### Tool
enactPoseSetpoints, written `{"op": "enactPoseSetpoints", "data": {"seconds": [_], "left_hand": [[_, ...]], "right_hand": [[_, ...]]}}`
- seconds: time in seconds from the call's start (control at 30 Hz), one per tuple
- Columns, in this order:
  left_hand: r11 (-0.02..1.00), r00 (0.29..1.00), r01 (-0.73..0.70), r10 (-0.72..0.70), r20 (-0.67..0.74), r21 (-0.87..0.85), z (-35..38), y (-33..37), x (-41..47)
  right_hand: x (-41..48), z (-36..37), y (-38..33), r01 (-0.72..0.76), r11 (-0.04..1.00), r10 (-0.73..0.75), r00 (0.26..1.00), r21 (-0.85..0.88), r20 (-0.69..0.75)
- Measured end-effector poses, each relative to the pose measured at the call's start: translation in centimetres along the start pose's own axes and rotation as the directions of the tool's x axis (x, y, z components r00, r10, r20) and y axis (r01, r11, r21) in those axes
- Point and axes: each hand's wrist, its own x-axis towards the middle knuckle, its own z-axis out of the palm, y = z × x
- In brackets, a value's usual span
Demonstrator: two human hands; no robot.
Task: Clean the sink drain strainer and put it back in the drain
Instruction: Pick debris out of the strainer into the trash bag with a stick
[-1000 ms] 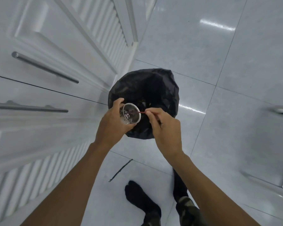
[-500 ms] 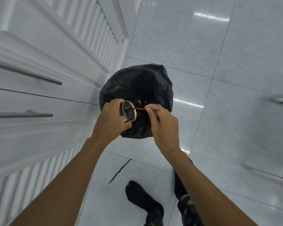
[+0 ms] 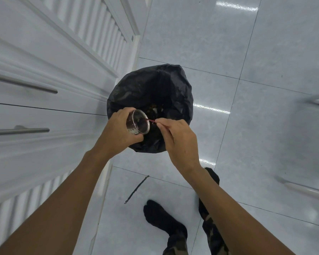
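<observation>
My left hand (image 3: 119, 132) grips the metal sink strainer (image 3: 137, 122), a perforated steel cup, tilted on its side with its mouth facing right over the bin. Dark residue shows inside the cup. My right hand (image 3: 179, 141) pinches a thin red stick (image 3: 151, 120) whose tip reaches into the strainer's mouth. Both hands are held over a bin lined with a black bag (image 3: 151, 92), where some scraps lie near the opening.
White cabinet doors with metal bar handles (image 3: 20, 130) run along the left. The floor is glossy grey tile. A thin dark stick (image 3: 136, 189) lies on the floor near my feet in black socks (image 3: 164, 219). White furniture legs (image 3: 302, 188) stand at the right.
The strainer has tipped further onto its side, so its perforated wall now shows. The red stick still pokes into its mouth. Both hands stay over the bin.
</observation>
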Motion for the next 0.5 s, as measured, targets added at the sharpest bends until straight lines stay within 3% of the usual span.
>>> {"op": "enactPoseSetpoints", "data": {"seconds": [0.13,0.23,0.4,0.5], "left_hand": [[0.997,0.999,-0.037,0.039,0.020,-0.073,-0.4,-0.6,-0.1],[0.994,0.998,-0.059,0.060,0.013,-0.092,-0.4,-1.1,-0.2],[0.991,0.997,-0.061,0.056,-0.044,-0.116,-0.5,-1.6,-0.3],[0.991,0.995,-0.080,0.072,-0.070,-0.112,-0.4,-1.6,-0.4]], "right_hand": [[-0.5,0.2,-0.5,0.102,0.994,-0.098,0.991,-0.044,0.086],[-0.2,0.1,-0.2,0.025,1.000,-0.026,0.999,-0.005,-0.035],[-0.9,1.2,-1.5,-0.024,0.982,0.023,1.000,0.186,0.008],[-0.6,1.2,-1.2,-0.092,0.983,0.099,0.994,0.158,-0.037]]}}
